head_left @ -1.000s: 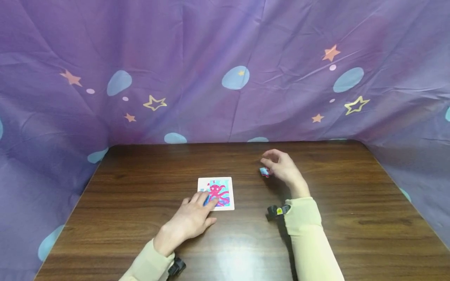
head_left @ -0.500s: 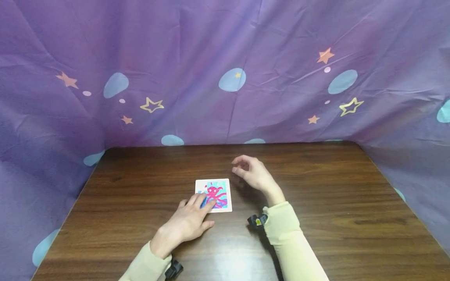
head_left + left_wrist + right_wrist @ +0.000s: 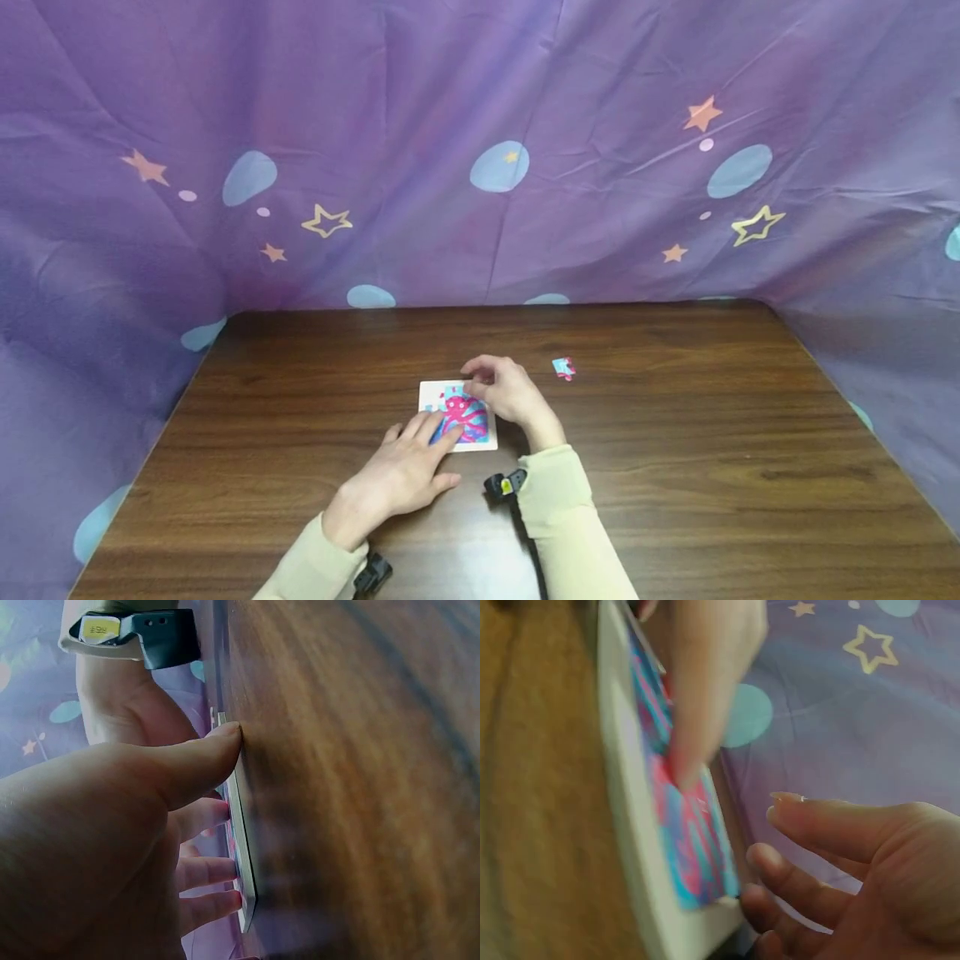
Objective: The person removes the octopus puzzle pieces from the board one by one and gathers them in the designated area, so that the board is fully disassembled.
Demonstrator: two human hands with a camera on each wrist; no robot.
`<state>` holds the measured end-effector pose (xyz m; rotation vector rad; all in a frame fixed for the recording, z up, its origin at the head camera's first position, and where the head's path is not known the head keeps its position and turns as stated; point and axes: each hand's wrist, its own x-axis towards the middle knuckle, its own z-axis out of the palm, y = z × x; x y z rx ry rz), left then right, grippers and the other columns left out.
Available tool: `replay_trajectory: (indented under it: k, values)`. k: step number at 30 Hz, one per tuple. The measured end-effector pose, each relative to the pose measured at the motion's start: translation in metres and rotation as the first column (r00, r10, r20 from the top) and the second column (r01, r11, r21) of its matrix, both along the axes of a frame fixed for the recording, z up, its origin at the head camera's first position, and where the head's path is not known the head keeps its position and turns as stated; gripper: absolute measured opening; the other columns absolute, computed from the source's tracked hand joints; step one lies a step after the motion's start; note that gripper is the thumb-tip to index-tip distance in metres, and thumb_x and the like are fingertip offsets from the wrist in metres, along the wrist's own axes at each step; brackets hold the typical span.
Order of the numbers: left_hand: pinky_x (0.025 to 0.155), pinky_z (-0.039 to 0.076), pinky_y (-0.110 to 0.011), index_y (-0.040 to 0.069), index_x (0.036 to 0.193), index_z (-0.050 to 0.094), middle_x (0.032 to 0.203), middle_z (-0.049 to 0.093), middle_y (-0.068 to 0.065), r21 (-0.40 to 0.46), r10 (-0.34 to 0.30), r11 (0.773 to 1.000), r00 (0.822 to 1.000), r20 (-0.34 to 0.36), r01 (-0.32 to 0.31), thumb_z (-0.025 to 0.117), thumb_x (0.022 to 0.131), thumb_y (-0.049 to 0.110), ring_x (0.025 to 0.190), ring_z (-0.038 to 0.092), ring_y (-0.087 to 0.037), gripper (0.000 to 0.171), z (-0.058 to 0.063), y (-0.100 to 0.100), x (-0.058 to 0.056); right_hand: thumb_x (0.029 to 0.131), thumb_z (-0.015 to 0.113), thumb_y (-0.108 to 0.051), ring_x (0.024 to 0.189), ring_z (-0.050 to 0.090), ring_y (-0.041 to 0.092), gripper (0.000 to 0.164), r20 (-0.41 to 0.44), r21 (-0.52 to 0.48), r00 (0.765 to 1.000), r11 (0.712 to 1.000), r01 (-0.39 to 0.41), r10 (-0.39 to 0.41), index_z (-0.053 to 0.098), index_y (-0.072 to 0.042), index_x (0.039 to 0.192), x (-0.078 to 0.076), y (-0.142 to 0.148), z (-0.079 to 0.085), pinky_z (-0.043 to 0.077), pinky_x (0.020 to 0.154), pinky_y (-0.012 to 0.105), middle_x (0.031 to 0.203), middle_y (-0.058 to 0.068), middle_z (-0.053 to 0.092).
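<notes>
A small square jigsaw puzzle (image 3: 492, 425) with a white frame and a pink octopus picture lies on the table; a few spots at its upper left look white. My left hand (image 3: 396, 471) spreads its straight fingers over the lower left of it, and in the left wrist view the fingertips (image 3: 225, 870) rest on its face. Over its upper right corner hovers my right hand (image 3: 512, 396), fingers loosely bent. The right wrist view shows the thumb and fingers (image 3: 802, 889) apart, with nothing visible between them. A loose blue and pink puzzle piece (image 3: 564, 368) lies to the right.
The dark wooden table (image 3: 712, 467) reaches back to a purple curtain (image 3: 600, 208) printed with stars and ovals, which also hangs at both sides. A black wrist camera (image 3: 501, 486) sits at the right cuff, another (image 3: 372, 573) at the left.
My right hand has moved left from beside the loose puzzle piece to the puzzle's upper right corner. That piece still lies in the same place. The left hand has stayed on the puzzle.
</notes>
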<state>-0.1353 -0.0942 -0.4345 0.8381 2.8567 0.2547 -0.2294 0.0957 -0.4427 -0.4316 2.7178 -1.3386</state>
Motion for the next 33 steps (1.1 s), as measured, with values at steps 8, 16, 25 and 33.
replay_trajectory:
  k: [8,16,25,33]
  values:
    - [0.105,0.034,-0.059,0.011,0.146,0.045,0.149,0.036,-0.02,-0.011,-0.004,1.0,1.0,-0.004,0.004,0.06,0.095,0.044,0.137,0.033,-0.037,0.063,0.001,0.001,0.0,0.081,0.076,-0.008,0.078,0.057,0.016,0.02,-0.025,0.059,1.0,0.998,0.005,-0.004,0.074,-0.012,0.101,0.0,-0.009,-0.009,0.047,0.076,0.035,0.081,-0.002,0.062]
    - [0.104,0.035,-0.059,0.011,0.146,0.046,0.149,0.037,-0.019,-0.006,-0.012,1.0,1.0,-0.015,0.012,0.06,0.095,0.044,0.137,0.033,-0.038,0.062,0.0,0.001,0.0,0.085,0.073,-0.014,0.102,0.051,0.026,0.03,-0.029,0.293,0.997,0.954,-0.063,0.075,0.073,-0.022,0.114,0.005,-0.018,-0.005,0.045,0.082,0.042,0.101,0.003,0.057]
    - [0.104,0.036,-0.059,0.011,0.146,0.046,0.149,0.037,-0.018,-0.006,-0.024,1.0,0.999,-0.022,0.024,0.06,0.095,0.044,0.137,0.033,-0.037,0.062,0.0,0.001,-0.003,0.092,0.069,-0.024,0.102,0.047,0.021,0.028,-0.023,0.39,0.991,0.914,-0.114,0.133,0.068,-0.032,0.118,0.004,-0.021,-0.004,0.044,0.077,0.039,0.103,0.0,0.051]
    - [0.104,0.035,-0.06,0.011,0.146,0.046,0.15,0.036,-0.018,-0.016,-0.009,1.0,1.0,-0.004,0.009,0.06,0.095,0.045,0.137,0.033,-0.036,0.063,0.001,0.002,-0.001,0.091,0.068,-0.021,0.105,0.045,0.023,0.024,-0.003,0.37,0.989,0.919,-0.135,0.146,0.067,-0.03,0.113,0.004,-0.023,-0.006,0.04,0.084,0.043,0.106,0.001,0.05]
